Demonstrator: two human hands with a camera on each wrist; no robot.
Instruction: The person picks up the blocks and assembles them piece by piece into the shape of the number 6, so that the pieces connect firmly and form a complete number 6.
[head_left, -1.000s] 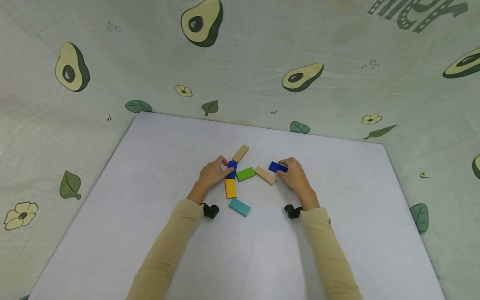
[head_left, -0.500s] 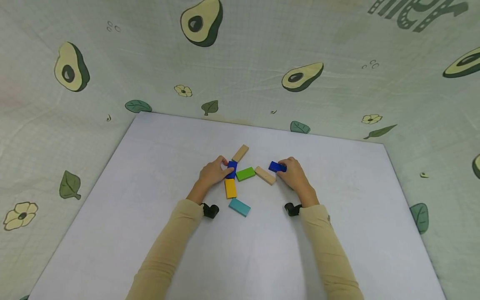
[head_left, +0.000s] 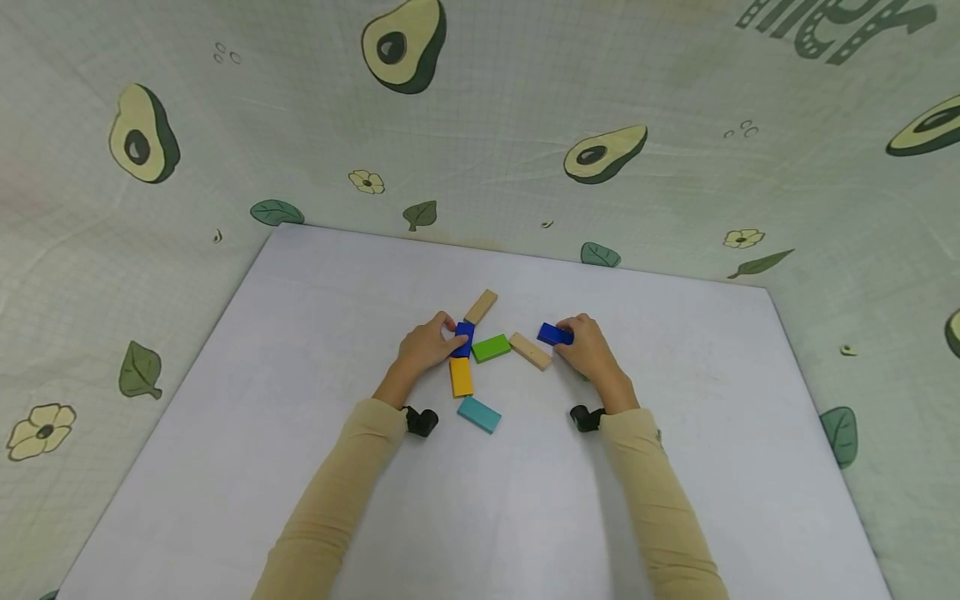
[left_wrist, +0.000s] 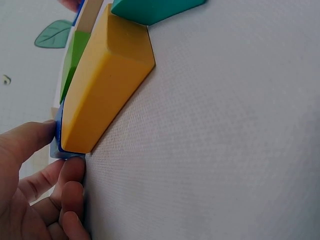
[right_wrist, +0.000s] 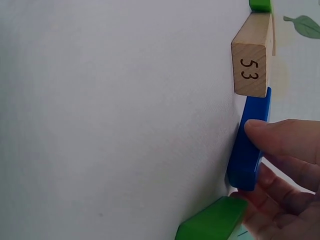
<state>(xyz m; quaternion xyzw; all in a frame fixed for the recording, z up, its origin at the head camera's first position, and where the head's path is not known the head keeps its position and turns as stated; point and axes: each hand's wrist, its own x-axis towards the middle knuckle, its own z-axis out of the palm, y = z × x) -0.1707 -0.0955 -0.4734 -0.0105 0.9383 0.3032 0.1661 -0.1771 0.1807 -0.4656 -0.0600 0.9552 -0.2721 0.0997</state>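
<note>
My left hand pinches a blue block between thumb and fingers. The left wrist view shows this blue block mostly hidden behind a yellow block. On the right, my right hand holds a second blue block, thumb on one side and fingers on the other. Just beyond that block is a plain wooden block with 53 printed on its end. A green block lies close to my right fingers; in the head view the hand covers most of it.
The blocks lie on a white table. A light wooden block touches or nearly touches the left blue block's far end. A green block bridges toward the numbered wooden block. A teal block lies slanted nearest the person. Patterned cloth surrounds the table.
My right hand has shifted very slightly on its blue block, and a sliver of green now shows beneath that hand. My left hand and the other blocks look unmoved.
</note>
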